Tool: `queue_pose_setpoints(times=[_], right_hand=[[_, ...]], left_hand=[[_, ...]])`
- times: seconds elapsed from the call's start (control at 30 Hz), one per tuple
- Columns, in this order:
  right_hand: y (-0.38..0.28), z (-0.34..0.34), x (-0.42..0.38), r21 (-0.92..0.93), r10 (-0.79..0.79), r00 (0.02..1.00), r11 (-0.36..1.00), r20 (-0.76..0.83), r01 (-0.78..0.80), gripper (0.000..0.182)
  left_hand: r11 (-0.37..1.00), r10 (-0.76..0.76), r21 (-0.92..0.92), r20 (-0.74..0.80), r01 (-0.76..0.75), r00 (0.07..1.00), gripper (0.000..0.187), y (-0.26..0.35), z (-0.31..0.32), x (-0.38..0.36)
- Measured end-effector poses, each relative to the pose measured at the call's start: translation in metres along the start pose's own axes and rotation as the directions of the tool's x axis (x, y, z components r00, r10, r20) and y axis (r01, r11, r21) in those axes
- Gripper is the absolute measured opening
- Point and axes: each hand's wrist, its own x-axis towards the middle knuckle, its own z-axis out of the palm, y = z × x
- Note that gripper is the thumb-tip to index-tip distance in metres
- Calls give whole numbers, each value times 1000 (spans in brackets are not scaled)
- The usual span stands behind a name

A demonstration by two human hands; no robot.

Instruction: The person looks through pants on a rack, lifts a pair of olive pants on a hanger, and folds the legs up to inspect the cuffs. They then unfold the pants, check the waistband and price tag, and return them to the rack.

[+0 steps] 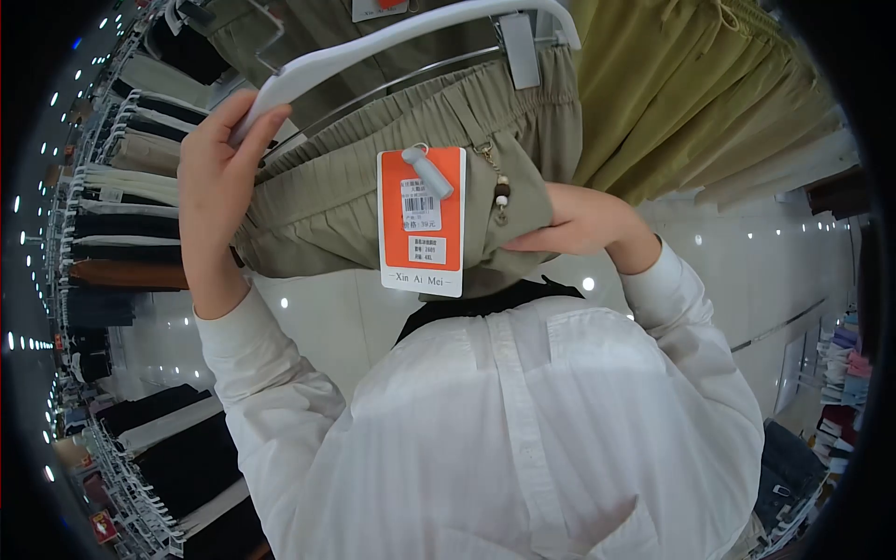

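Observation:
My left hand (pixel 219 168) is closed around the left end of a white hanger (pixel 373 58), thumb and fingers wrapped over it. Clipped to the hanger is a pair of grey-green trousers (pixel 317 215) with a gathered elastic waist. An orange and white price tag (pixel 422 224) hangs on their front with a grey security tag (pixel 427 173). Beside it dangles a small beaded chain (pixel 502 191) from a belt loop. My right hand (pixel 588 221) grips the trousers near the right side; a fold of fabric covers most of its fingers, and one digit shows outside.
Olive-yellow trousers (pixel 653 84) and beige ones hang at the upper right. Racks of dark and light clothes on hangers (pixel 131 224) line the left side, with more dark garments (pixel 187 457) lower down. A glossy tiled floor (pixel 737 252) lies below.

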Motion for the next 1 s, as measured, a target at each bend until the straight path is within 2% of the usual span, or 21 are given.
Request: queue_pose_setpoints(times=[0.1, 0.17, 0.2, 0.27, 0.3, 0.37, 0.5, 0.57, 0.67, 1.0], right_hand=[[-34, -4, -10, -9, 62, 997, 998, -55, -63, 25], [-47, 0, -18, 233, 66, 964, 972, -258, -4, 25], [-48, 3, -20, 231, 66, 965, 973, -254, -6, 25], [-48, 9, -24, 479, 23, 917, 858, -399, 187, 30], [-49, 11, -23, 474, 21, 917, 860, -398, 186, 30], [-52, 14, -18, 564, 38, 863, 772, -504, 295, 36], [-52, 17, -18, 590, 67, 830, 734, -554, 335, 39], [-57, 15, -16, 538, 61, 827, 786, -559, 306, 39], [-58, 16, -14, 534, 99, 803, 793, -588, 294, 39], [-52, 22, -20, 525, 45, 802, 777, -595, 346, 39]], left_hand=[[997, 25, -69, -4, -25, 1000, 22, -14, -10, 0], [994, 39, -105, -20, -41, 999, 22, -19, -9, -2], [989, 65, -131, -43, -71, 997, 23, -18, -7, -4], [982, 92, -159, -72, -103, 993, 23, -15, -4, -6], [983, 96, -152, -77, -107, 992, 23, -13, -2, -7], [982, 107, -145, -91, -119, 990, 23, -12, -2, -7], [988, 83, -124, -99, -95, 992, 23, -12, -2, -9], [989, 80, -114, -100, -91, 992, 23, -11, -3, -10], [989, 84, -113, -106, -96, 991, 23, -11, -5, -11], [989, 67, -125, -118, -82, 991, 22, -6, -5, -16]])
